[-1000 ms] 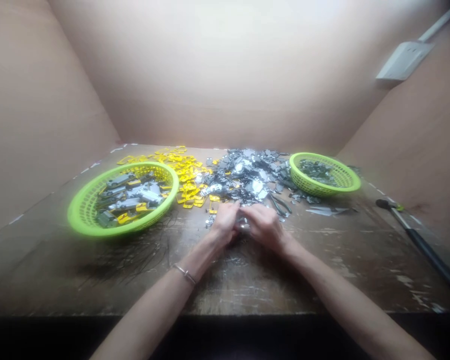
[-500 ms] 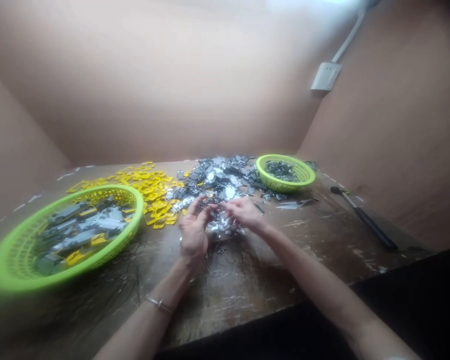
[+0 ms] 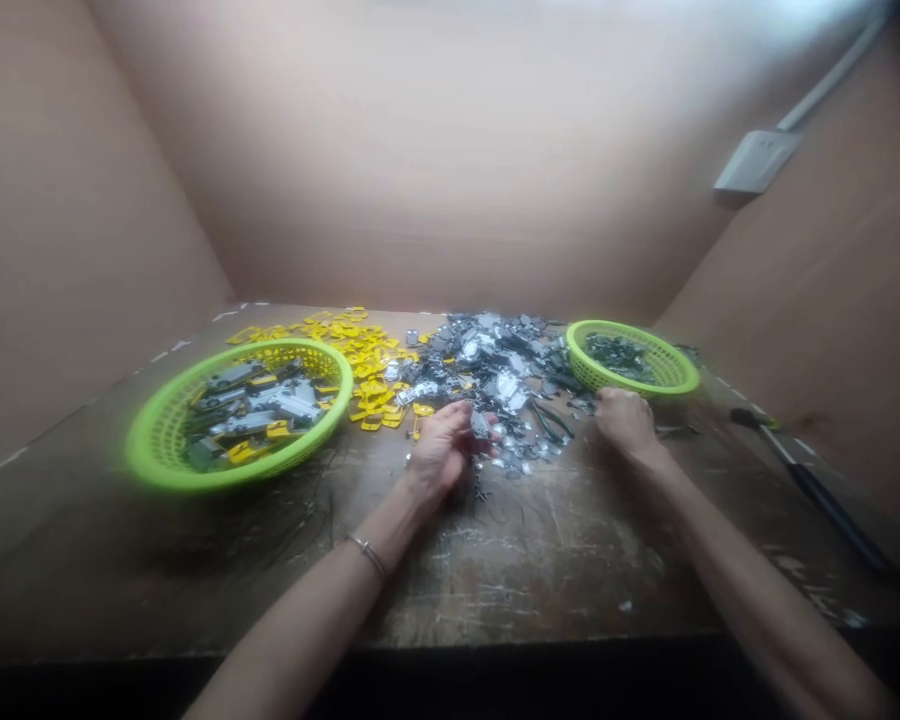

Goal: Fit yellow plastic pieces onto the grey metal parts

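Your left hand (image 3: 441, 452) is curled, pinching a small grey metal piece (image 3: 481, 425) at the fingertips. Your right hand (image 3: 626, 422) rests curled at the edge of a heap of grey metal scraps (image 3: 495, 365); you can't tell whether it holds anything. Pliers (image 3: 549, 420) lie between your hands, yellow plastic frames (image 3: 375, 385) lie left, beside a large green basket (image 3: 225, 476), and a small green basket (image 3: 615, 326) sits just beyond your right hand.

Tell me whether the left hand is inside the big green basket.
No, the left hand is at the metal scraps, apart from the big green basket.
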Available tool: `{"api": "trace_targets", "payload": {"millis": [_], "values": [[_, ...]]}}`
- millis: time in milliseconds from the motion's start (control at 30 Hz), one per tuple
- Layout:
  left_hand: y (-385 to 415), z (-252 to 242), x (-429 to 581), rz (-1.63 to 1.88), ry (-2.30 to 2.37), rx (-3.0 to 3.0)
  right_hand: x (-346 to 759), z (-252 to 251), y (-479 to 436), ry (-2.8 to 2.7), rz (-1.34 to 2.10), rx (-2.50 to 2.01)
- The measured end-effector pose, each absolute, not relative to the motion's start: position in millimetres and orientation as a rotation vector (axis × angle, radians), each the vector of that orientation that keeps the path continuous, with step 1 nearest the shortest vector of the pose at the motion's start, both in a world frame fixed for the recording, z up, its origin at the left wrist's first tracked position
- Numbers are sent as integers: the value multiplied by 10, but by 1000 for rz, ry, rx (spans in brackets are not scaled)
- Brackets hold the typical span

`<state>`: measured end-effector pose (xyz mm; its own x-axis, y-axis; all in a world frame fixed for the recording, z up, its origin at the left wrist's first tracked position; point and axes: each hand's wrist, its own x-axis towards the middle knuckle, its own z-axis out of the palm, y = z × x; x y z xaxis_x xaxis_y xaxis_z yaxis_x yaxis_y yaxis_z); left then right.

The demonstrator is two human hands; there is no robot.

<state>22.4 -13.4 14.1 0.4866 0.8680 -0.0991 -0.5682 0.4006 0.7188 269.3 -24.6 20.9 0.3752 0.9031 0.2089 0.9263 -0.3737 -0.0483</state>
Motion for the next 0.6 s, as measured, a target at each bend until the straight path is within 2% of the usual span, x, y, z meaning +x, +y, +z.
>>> {"api": "trace_targets", "payload": {"millis": [100, 200, 367, 600], "values": [[-140, 105, 237, 950, 472, 665, 2319, 325, -252, -1672, -58, -1828], [-143, 106, 244, 967, 482, 635, 1870, 409, -275, -1743, 41, -1446], [-106, 140, 217, 1043, 517, 590, 1491, 400, -341, -1927, 109, -1240], [-86, 111, 202, 1074, 556, 613, 1574, 328, -350, -1967, 286, -1135]]}}
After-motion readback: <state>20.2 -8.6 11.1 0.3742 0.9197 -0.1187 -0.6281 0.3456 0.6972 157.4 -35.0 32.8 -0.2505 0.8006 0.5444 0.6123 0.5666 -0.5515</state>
